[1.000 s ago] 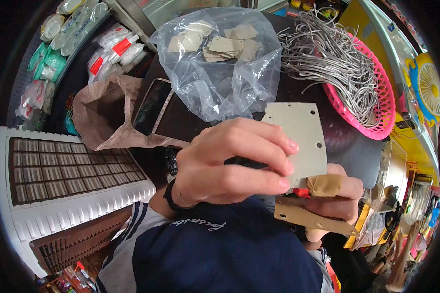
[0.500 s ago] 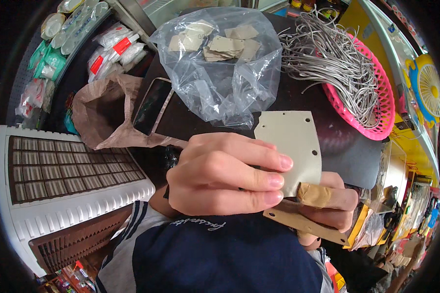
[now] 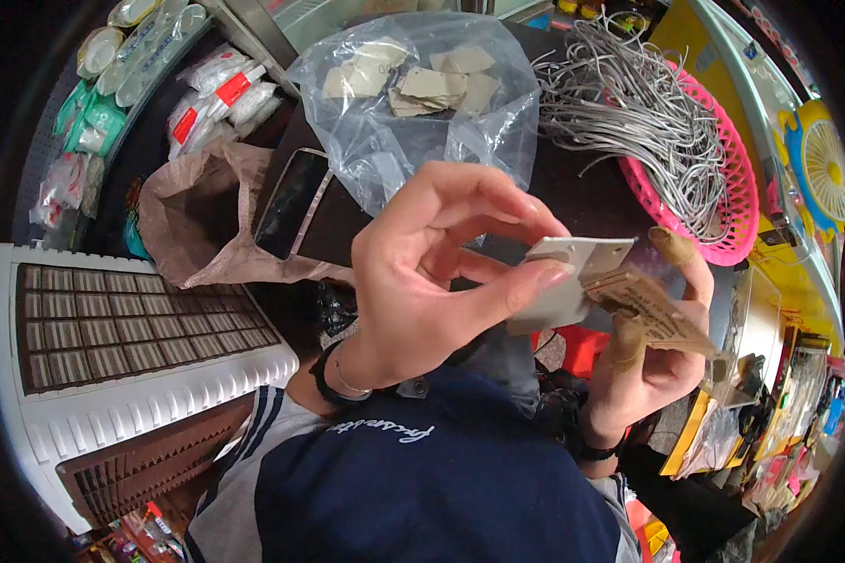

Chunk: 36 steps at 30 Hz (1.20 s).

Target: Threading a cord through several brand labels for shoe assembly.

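Note:
My left hand (image 3: 421,281) pinches a pale grey-beige card (image 3: 552,310) with small punched holes between thumb and fingers. The card is tipped so that its top edge shows, and its far edge meets a brown card piece (image 3: 667,321) with printed marks on it. That brown piece, which looks like a small stack, is gripped by my right hand (image 3: 652,375) between thumb and fingers. Tan tape wraps the right thumb and a fingertip. Beyond both hands a clear plastic bag (image 3: 376,150) holds several similar beige pieces (image 3: 432,89).
A pink basket (image 3: 744,188) of grey cords (image 3: 648,122) stands at the far right. To the left lie a phone (image 3: 293,205), an open brown bag (image 3: 183,225) and a white air cooler (image 3: 150,375). A yellow-blue fan (image 3: 824,174) is at the right edge.
The pale card has turned from lying face-up to a tilted, edge-on pose. My left hand has rotated to a thumb-up pinch, and my right hand has come out from beneath the card, showing the brown piece's printed face.

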{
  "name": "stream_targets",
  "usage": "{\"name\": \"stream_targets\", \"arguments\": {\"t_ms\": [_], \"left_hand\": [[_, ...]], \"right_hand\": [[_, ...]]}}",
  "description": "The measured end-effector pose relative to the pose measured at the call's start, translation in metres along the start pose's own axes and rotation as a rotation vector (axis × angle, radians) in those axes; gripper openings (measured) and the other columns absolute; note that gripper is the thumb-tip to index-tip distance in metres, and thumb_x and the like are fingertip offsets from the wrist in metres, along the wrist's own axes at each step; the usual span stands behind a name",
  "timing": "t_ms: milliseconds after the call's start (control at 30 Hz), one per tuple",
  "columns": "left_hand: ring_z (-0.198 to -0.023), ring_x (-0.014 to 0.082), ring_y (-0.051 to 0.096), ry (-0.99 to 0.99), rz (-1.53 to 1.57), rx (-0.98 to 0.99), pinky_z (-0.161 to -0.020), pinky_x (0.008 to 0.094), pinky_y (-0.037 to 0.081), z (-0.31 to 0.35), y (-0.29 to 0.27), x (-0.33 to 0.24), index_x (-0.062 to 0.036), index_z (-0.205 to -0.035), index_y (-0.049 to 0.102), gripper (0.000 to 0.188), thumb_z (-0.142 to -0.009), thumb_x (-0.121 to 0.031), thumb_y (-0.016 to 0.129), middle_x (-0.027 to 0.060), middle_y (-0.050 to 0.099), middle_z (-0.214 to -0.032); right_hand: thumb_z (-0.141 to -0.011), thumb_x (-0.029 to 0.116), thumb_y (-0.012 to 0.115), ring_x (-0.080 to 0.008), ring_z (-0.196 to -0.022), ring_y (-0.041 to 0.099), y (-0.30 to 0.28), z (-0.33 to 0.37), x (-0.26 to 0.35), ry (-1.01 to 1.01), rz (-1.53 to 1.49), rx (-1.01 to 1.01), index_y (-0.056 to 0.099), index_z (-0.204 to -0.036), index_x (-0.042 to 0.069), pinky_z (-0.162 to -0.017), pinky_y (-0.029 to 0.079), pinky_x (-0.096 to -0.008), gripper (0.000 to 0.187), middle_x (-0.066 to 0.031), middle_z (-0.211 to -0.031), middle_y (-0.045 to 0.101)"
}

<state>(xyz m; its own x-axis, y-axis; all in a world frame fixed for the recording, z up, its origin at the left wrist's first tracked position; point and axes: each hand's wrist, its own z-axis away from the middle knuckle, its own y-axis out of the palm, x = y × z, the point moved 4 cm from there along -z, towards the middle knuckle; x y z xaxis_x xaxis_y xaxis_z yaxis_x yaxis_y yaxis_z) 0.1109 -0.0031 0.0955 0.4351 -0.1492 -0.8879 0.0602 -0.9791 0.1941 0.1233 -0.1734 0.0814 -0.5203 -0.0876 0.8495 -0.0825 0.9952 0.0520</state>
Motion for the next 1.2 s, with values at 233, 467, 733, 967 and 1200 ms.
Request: {"name": "stream_targets", "arguments": {"t_ms": [233,467,733,967,1200], "left_hand": [[-0.094,0.0141,0.061,-0.063,0.049,0.008,-0.072,0.0238,0.056,0.000,0.000,0.007,0.0005,-0.110,0.047,0.037,-0.079,0.008,0.064,0.0098,0.060,-0.100],[-0.091,0.0145,0.060,-0.150,0.105,-0.006,-0.078,0.0252,0.051,0.001,0.001,0.009,0.0013,-0.111,0.044,0.041,-0.076,0.010,0.062,0.0126,0.059,-0.099],[-0.094,0.0153,0.063,-0.139,0.123,0.002,-0.073,0.0234,0.055,0.002,0.002,0.010,-0.0004,-0.108,0.046,0.037,-0.077,0.008,0.065,0.0084,0.062,-0.095],[-0.085,0.0160,0.063,-0.185,0.103,-0.024,-0.076,0.0263,0.054,0.001,0.003,0.006,-0.0010,-0.107,0.042,0.039,-0.075,0.010,0.062,0.0109,0.062,-0.089],[-0.083,0.0175,0.063,-0.078,0.054,-0.043,-0.076,0.0287,0.055,0.002,0.002,0.006,0.0004,-0.109,0.039,0.041,-0.075,0.013,0.057,0.0111,0.060,-0.089]], "right_hand": [[-0.082,0.025,0.069,-0.0210,-0.101,0.055,-0.004,0.000,-0.005,-0.025,0.068,-0.016,0.056,-0.096,-0.008,-0.082,0.049,-0.0327,0.038,-0.0197,-0.116,0.053],[-0.082,0.005,0.067,-0.0205,-0.088,0.061,-0.002,0.005,-0.003,0.108,-0.077,-0.051,0.046,-0.101,-0.005,-0.079,0.050,-0.0297,0.030,-0.0220,-0.106,0.059],[-0.081,0.007,0.069,-0.0215,-0.088,0.061,-0.008,0.005,-0.003,0.081,0.013,-0.084,0.046,-0.098,-0.006,-0.076,0.051,-0.0291,0.032,-0.0224,-0.103,0.059],[-0.081,0.002,0.068,-0.0228,-0.087,0.062,-0.006,0.005,-0.003,0.090,0.014,-0.044,0.046,-0.095,-0.003,-0.076,0.050,-0.0308,0.027,-0.0230,-0.100,0.060],[-0.077,-0.003,0.068,-0.0320,-0.079,0.064,0.001,0.001,0.004,-0.251,0.036,0.143,0.048,-0.091,-0.004,-0.067,0.052,-0.0385,0.025,-0.0268,-0.095,0.060]]}}
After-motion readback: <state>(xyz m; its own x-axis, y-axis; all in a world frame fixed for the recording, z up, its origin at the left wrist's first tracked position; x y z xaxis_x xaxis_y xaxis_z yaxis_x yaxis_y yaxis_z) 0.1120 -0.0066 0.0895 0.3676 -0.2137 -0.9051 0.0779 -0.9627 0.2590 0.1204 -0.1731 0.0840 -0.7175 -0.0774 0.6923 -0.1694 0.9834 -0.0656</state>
